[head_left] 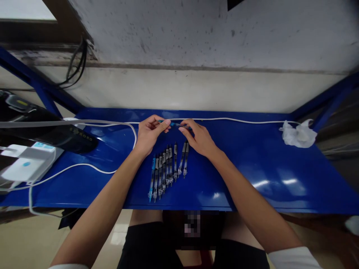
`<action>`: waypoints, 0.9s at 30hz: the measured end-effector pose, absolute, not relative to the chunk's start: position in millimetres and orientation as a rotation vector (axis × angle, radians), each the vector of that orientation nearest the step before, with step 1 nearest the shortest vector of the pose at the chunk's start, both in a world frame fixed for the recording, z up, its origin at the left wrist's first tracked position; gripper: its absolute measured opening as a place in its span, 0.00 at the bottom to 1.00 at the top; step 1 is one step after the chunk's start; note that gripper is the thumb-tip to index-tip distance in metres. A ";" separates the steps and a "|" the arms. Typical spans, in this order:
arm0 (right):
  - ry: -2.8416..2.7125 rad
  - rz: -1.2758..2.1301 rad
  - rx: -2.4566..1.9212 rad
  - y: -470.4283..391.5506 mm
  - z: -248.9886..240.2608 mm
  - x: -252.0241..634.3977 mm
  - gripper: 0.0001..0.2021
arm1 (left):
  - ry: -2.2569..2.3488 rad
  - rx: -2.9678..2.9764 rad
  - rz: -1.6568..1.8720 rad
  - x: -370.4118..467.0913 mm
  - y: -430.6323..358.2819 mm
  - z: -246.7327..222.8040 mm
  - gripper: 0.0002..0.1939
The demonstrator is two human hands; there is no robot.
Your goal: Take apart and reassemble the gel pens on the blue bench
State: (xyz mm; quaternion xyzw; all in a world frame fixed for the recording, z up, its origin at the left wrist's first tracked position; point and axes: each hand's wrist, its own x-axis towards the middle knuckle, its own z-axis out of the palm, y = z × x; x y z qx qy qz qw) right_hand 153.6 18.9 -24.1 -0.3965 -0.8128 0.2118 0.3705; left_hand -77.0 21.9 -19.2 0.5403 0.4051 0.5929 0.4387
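Observation:
A blue pen is held between my two hands above the blue table. My left hand pinches its left end with thumb and fingers. The right end lies in the fingers of my right hand, which are closed on it. Below my hands several pens with grey grips lie side by side, their ends pointing toward me. At the left end of that row is a pen with a blue grip. Two more grey pens rest slightly apart at the right, just below my right hand.
A black cylindrical object leans in from the left, near a white power strip. White cables cross the blue table. A crumpled plastic bag sits at the far right, and a wall stands behind.

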 end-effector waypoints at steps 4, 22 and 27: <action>-2.160 0.438 -1.031 17.3 -19.2 151.7 0.17 | 1.106 1.491 1.461 -76.3 18.4 -14.6 0.20; -2.320 0.311 -0.983 18.1 -21.6 149.5 0.19 | 1.342 1.602 1.224 -75.3 6.6 -2.8 0.42; -2.260 0.336 -1.020 17.7 -22.1 151.6 0.15 | 1.386 1.555 1.238 -76.6 9.0 -5.8 0.44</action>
